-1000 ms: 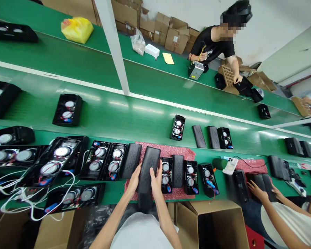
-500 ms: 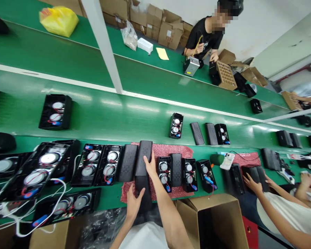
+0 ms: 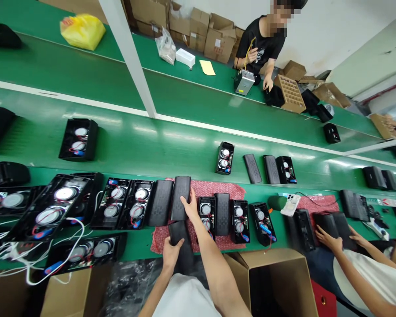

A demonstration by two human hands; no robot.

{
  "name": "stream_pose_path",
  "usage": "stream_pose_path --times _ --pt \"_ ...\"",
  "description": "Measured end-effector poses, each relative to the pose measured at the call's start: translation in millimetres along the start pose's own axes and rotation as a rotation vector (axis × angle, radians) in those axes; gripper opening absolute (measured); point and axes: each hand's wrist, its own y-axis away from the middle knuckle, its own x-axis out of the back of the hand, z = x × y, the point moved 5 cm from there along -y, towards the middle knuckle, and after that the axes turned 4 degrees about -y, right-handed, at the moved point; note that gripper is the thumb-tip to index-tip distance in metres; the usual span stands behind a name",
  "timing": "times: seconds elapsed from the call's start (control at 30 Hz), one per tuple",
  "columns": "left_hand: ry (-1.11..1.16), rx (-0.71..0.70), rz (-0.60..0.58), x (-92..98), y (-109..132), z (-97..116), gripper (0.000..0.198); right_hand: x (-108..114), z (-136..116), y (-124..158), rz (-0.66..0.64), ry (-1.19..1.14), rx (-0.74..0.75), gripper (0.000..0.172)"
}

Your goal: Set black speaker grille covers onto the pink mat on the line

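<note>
My right hand (image 3: 190, 208) is wrapped round a black textured panel (image 3: 180, 196), which stands beside another black panel (image 3: 160, 202) on pink bubble wrap (image 3: 236, 190). Nearer my body, my left hand (image 3: 172, 252) grips a second dark piece (image 3: 180, 235), its upper end close below the first panel. Right of my right hand is an open black speaker case (image 3: 207, 211) with two round drivers, then a loose panel (image 3: 222, 214) and another open case (image 3: 240, 220). More open cases (image 3: 141, 200) with red wires lie to the left.
An open cardboard box (image 3: 277, 259) is at the front edge. White cables (image 3: 29, 264) tangle at left. A person's hands (image 3: 330, 240) hold dark pieces at right, near a phone (image 3: 290, 204). Spaced cases (image 3: 225, 157) sit on the green belt (image 3: 171, 149); another person works across it.
The dark piece in my left hand has tilted and separated from the panel in my right hand. On the belt, the left case appears slightly farther right.
</note>
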Motion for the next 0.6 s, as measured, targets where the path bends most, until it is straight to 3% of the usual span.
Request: stream_pose_path --times 0.13,0.23,0.37,0.47,0.6 --pt "0.260 0.051 -0.060 21.3 25 -11 0.018 4 4 9 -0.004 -0.015 -0.017 0.078" --pt "0.390 0.131 -0.067 57.2 43 -22 0.035 6 7 21 -0.015 0.003 -0.043 0.083" --pt "0.478 0.253 0.015 108.8 53 -26 0.062 4 10 33 0.010 0.095 -0.051 0.085" --pt "0.540 0.271 0.001 126.6 46 -8 0.067 -4 7 35 0.051 0.165 -0.051 0.083" --pt "0.571 0.239 -0.133 122.6 35 36 0.071 -16 -16 34 0.119 0.234 -0.066 0.081"
